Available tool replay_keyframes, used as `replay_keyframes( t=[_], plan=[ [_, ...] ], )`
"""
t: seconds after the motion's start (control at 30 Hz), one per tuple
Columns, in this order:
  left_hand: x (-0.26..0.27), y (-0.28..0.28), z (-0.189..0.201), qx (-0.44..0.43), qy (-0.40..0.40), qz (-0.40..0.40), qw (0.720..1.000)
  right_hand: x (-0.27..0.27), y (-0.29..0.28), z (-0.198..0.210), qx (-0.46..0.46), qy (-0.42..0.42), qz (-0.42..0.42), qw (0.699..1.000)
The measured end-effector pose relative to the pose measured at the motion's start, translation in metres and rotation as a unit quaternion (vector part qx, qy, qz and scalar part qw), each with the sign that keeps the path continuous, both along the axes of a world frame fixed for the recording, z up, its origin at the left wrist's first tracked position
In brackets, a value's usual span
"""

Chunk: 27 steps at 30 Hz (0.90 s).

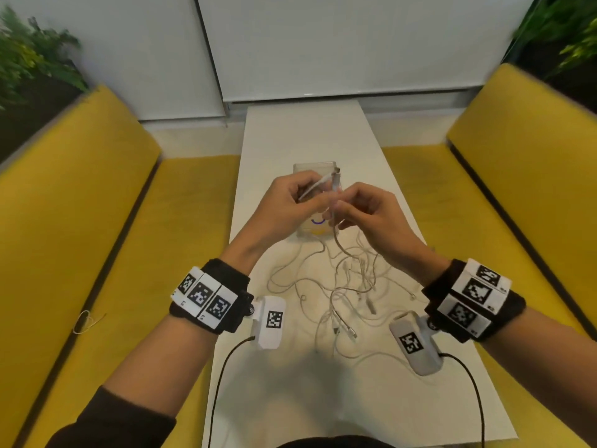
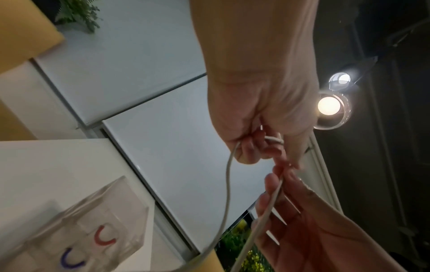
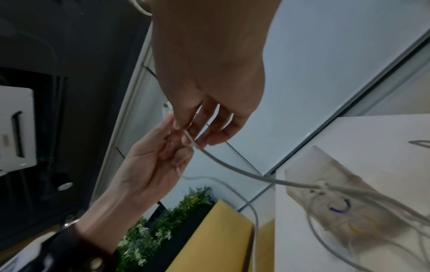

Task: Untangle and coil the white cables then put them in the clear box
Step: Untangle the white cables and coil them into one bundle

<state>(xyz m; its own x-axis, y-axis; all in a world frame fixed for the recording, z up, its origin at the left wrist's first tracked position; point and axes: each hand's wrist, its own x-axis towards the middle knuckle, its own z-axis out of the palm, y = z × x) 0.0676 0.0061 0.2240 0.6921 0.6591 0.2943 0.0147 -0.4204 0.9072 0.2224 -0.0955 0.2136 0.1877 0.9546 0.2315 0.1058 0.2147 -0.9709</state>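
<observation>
Centrally, in the head view, both hands are raised above a narrow white table (image 1: pixel 310 137) flanked by yellow benches (image 1: pixel 80 202). The left hand (image 1: pixel 284 205) has its fingers curled round a white cable (image 1: pixel 336 192), whose connector end stands up just above the fingertips; the right hand (image 1: pixel 365 211) pinches the same cable a little lower, thumb against fingers, and the strand drops from there to the table. A tangle of further white cables (image 1: pixel 349 286) lies spread on the tabletop between the two wrists, several plugs showing near its nearer edge. The clear box (image 1: pixel 315 169) sits on the table just beyond the tangle, largely hidden behind the hands; coloured arcs show on it. Each wrist carries a black band with square black-and-white markers. From the left wrist, the left hand (image 2: pixel 260 103) appears from behind, fingers folded over the white cable (image 2: pixel 229 176), which loops downward out of the grip; the right hand's fingers (image 2: pixel 270 185) close on a second run of cable beside it. The clear box (image 2: pixel 130 204) stands lower left on the white surface, open side up, red and blue arcs visible through its wall; whether any cable lies inside cannot be told. From the right wrist, the right hand (image 3: pixel 209 95) nips the cable (image 3: pixel 223 162) between thumb and fingertips, the left hand (image 3: pixel 151 165) meeting it from below, fingertips touching. The strand runs on toward the box (image 3: pixel 337 184), over which other cables cross.
</observation>
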Motion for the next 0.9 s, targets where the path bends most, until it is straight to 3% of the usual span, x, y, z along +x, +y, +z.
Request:
replay_keyframes(
  t=[0.1,0.23,0.4,0.47,0.53,0.6,0.67,0.73,0.83,0.9],
  plan=[
    [0.003,0.003,0.006,0.015,-0.016,0.006,1.0,-0.009,0.002,0.002,0.02,0.022,0.015,0.999],
    [0.001,0.006,0.025,-0.034,-0.118,0.067,0.99,0.0,0.0,-0.014,-0.023,-0.046,0.073,0.996],
    [-0.038,0.041,0.068,-0.075,-0.286,0.197,0.935,0.03,-0.02,-0.054,-0.132,-0.044,0.118,0.983],
    [-0.058,0.056,0.084,-0.067,-0.352,0.217,0.908,0.048,-0.026,-0.069,-0.161,-0.102,0.104,0.976],
    [-0.072,0.065,0.093,-0.068,-0.371,0.22,0.9,0.061,-0.031,-0.078,-0.183,-0.191,0.082,0.961],
    [-0.073,0.063,0.092,-0.09,-0.312,0.214,0.921,0.064,-0.031,-0.074,-0.186,-0.254,0.05,0.948],
    [-0.061,0.05,0.08,-0.086,-0.188,0.192,0.959,0.055,-0.025,-0.058,-0.16,-0.285,0.019,0.945],
    [-0.04,0.03,0.062,-0.037,-0.046,0.136,0.989,0.042,-0.016,-0.038,-0.119,-0.26,0.009,0.958],
    [-0.006,0.001,0.03,-0.002,0.137,0.012,0.991,0.025,-0.004,-0.008,-0.08,-0.167,0.04,0.982],
    [0.01,-0.008,0.009,0.036,0.197,-0.047,0.979,0.021,-0.001,0.003,-0.048,-0.153,0.053,0.986]
  ],
)
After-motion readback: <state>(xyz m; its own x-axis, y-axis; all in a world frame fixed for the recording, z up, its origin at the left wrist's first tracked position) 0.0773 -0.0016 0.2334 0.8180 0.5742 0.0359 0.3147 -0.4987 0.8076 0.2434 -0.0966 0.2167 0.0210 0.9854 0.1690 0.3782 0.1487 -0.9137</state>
